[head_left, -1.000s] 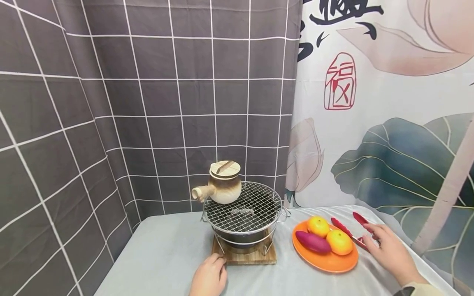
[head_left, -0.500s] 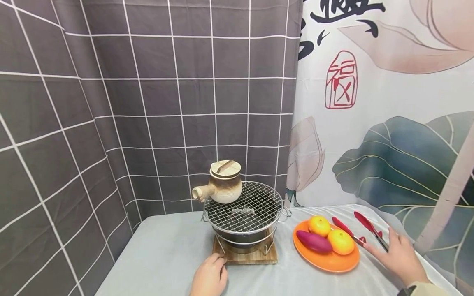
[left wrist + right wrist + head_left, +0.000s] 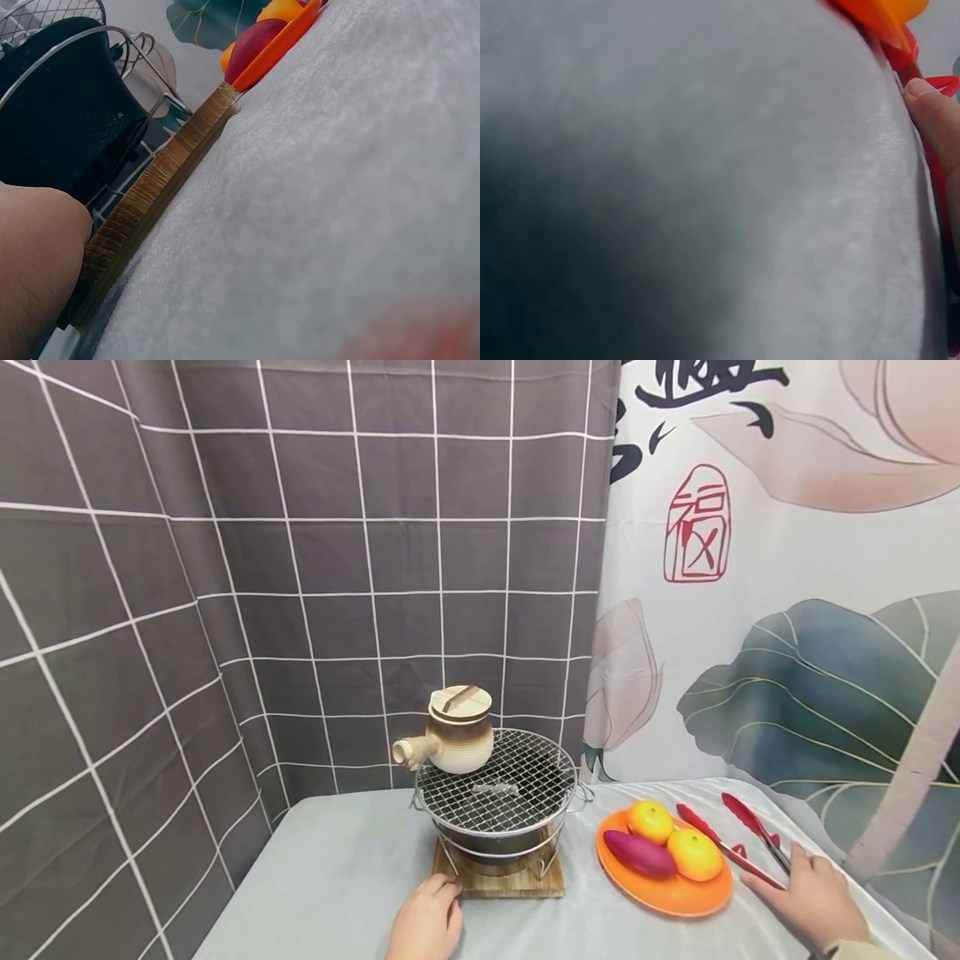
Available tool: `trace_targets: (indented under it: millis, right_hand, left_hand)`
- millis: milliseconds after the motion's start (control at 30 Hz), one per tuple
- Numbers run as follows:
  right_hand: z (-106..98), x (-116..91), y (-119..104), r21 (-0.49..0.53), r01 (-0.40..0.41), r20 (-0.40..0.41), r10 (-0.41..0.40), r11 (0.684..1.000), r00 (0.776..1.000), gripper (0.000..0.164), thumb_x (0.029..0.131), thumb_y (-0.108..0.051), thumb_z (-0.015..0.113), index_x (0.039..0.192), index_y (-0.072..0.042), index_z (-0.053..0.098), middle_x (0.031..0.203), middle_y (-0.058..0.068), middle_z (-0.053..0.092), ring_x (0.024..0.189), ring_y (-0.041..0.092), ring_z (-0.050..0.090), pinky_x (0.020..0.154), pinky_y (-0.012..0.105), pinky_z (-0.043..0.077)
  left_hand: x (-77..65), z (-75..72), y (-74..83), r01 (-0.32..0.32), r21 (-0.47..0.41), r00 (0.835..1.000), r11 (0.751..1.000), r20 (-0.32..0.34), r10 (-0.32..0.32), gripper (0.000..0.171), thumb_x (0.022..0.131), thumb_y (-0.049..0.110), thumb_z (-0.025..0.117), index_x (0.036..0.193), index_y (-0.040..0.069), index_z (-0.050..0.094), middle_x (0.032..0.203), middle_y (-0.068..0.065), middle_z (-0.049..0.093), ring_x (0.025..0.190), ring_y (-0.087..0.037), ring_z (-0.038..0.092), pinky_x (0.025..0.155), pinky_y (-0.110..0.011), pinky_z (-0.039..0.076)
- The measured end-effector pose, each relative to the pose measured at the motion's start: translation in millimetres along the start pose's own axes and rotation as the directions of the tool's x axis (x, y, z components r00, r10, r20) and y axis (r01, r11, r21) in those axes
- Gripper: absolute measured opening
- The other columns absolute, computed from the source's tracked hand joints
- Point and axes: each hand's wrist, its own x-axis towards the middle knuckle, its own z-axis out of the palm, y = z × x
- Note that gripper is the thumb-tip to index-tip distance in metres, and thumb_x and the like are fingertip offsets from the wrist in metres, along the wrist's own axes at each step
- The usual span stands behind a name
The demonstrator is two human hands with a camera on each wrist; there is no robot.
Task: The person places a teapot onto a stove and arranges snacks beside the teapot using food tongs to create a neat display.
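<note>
A pair of red tongs (image 3: 731,847) lies spread on the table beside the plate, tips pointing away. Around its near end is my right hand (image 3: 819,897), thumb along one arm and fingers at the other; in the right wrist view the thumb (image 3: 936,112) lies against the red arm. My left hand (image 3: 427,917) rests at the front left corner of a wooden board (image 3: 510,883), fingertips on its edge. On the board stands a round stove (image 3: 491,843) topped by a wire grill (image 3: 517,781). A lidded clay pot (image 3: 461,745) with a side handle sits on the grill's left.
An orange plate (image 3: 675,906) holds two oranges (image 3: 696,853) and a purple sweet potato (image 3: 640,853), between the stove and the tongs. A pale cloth covers the table (image 3: 322,877). Behind hang a dark grid curtain (image 3: 397,560) and a white printed one (image 3: 637,552).
My right hand has moved back along the tongs, from the arms' middle toward their near end. My left hand stays at the board's corner. The head view has shifted slightly.
</note>
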Motion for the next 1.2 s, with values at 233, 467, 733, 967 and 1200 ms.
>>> trace_targets:
  millis: [233, 467, 733, 967, 1200]
  right_hand:
    - [9, 1, 3, -0.029, -0.015, 0.005, 0.015, 0.999, 1.000, 0.128, 0.074, -0.083, 0.060, 0.128, 0.030, 0.033, 0.103, 0.045, 0.043, 0.093, 0.053, 0.044, 0.087, 0.071, 0.046]
    - [14, 4, 4, -0.034, -0.020, -0.037, 0.018, 0.999, 0.999, 0.117, 0.080, -0.080, 0.056, 0.126, 0.026, 0.040, 0.100, 0.040, 0.044, 0.090, 0.050, 0.044, 0.084, 0.068, 0.047]
    - [17, 5, 1, -0.040, -0.029, -0.048, 0.028, 0.999, 0.998, 0.116, 0.082, -0.081, 0.052, 0.126, 0.026, 0.042, 0.100, 0.040, 0.045, 0.089, 0.049, 0.044, 0.084, 0.069, 0.047]
    - [14, 8, 3, -0.056, -0.010, -0.006, 0.009, 0.998, 1.000, 0.116, 0.080, -0.082, 0.055, 0.123, 0.025, 0.043, 0.097, 0.038, 0.048, 0.084, 0.046, 0.050, 0.082, 0.069, 0.049]
    - [4, 16, 3, -0.050, -0.009, 0.116, 0.015, 0.999, 0.993, 0.129, 0.073, -0.090, 0.051, 0.128, 0.025, 0.036, 0.094, 0.034, 0.051, 0.077, 0.039, 0.054, 0.073, 0.066, 0.054]
  left_hand:
    - [-1.7, 2.1, -1.0, -0.033, 0.012, 0.999, 0.999, -0.040, 0.034, 0.017, 0.068, 0.006, 0.076, 0.084, 0.009, 0.074, 0.091, 0.001, 0.068, 0.081, -0.018, 0.066, 0.072, -0.031, 0.055]
    - [-1.9, 3.0, -2.3, -0.046, 0.020, 0.997, 0.999, -0.067, 0.047, 0.018, 0.066, 0.004, 0.076, 0.084, 0.009, 0.074, 0.091, 0.001, 0.068, 0.081, -0.017, 0.066, 0.073, -0.030, 0.054]
    - [-1.7, 2.6, -4.2, -0.044, 0.023, 0.997, 0.999, -0.059, 0.045, 0.018, 0.067, 0.005, 0.076, 0.084, 0.009, 0.074, 0.091, 0.002, 0.068, 0.081, -0.017, 0.066, 0.073, -0.030, 0.054]
    - [-2.1, 3.6, -3.3, -0.037, 0.022, 0.998, 0.999, -0.054, 0.038, 0.018, 0.067, 0.006, 0.076, 0.085, 0.010, 0.074, 0.092, 0.001, 0.068, 0.082, -0.017, 0.066, 0.073, -0.031, 0.054]
    - [-1.1, 2.1, -0.6, -0.013, 0.010, 1.000, 1.000, -0.004, 0.013, 0.017, 0.070, 0.007, 0.076, 0.086, 0.010, 0.074, 0.092, 0.001, 0.067, 0.084, -0.018, 0.065, 0.074, -0.032, 0.055]
